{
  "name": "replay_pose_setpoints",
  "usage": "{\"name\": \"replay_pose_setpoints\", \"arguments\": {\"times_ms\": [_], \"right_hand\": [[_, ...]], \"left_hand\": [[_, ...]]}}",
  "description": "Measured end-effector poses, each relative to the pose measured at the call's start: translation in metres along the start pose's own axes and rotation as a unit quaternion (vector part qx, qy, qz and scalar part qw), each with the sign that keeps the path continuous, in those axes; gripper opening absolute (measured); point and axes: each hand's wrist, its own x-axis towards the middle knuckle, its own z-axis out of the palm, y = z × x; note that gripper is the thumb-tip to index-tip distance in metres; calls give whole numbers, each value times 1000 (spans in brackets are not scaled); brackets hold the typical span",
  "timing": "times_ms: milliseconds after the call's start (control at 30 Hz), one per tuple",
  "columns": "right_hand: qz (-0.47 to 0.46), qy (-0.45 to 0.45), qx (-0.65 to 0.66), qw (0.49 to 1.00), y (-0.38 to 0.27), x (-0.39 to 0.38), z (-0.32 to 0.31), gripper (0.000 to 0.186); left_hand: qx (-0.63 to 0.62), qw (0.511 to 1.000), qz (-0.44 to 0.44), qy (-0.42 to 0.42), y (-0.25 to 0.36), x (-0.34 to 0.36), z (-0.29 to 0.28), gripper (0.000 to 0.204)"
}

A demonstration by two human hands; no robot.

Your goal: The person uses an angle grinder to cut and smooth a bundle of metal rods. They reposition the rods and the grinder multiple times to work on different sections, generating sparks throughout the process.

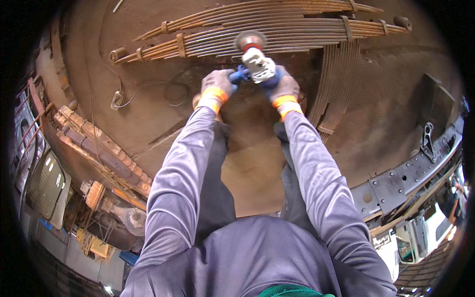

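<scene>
While gloved fingers (230,74) clasp the grinder (258,64), leaf springs (297,37) lie near — rusty.

- Muted, warm-brown light on the bare brown floor (257,185), paler near centre.
- Round disc (251,39) on white-and-blue handheld grinder (259,65): edge motion-blurred.
- Soft sheen along folds of smooth grey-purple sleeves (175,175).
- Bright glare lower right, around boxy white vehicle cab (433,230).
- Fisheye bend: long grey riveted metal beam (393,187) bows along right rim; corners black.

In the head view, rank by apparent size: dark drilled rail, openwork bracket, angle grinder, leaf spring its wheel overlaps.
1. Leaf spring
2. Dark drilled rail
3. Angle grinder
4. Openwork bracket
</scene>
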Motion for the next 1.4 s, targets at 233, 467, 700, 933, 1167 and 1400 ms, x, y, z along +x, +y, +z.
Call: {"name": "replay_pose_setpoints", "arguments": {"times_ms": [233, 467, 700, 933, 1167, 1400], "right_hand": [[58, 28, 12, 998, 37, 9, -47, 52], [28, -43, 29, 998, -12, -6, 0, 47], [53, 6, 44, 998, 26, 1, -34, 49], [76, 32, 132, 988, 74, 13, -36, 49], [15, -8, 58, 998, 12, -6, 11, 45], [-3, -72, 39, 997, -57, 7, 43, 50]], "left_hand": [[13, 998, 50, -32, 69, 14, -6, 34], [30, 999, -15, 15, -4, -3, 0, 32], [47, 999, 22, -15, 49, 11, 1, 35], [52, 996, 62, -37, 95, 21, 2, 32], [56, 998, -25, -14, 6, 0, 6, 41], [66, 994, -77, 34, -60, -10, -20, 38]]}}
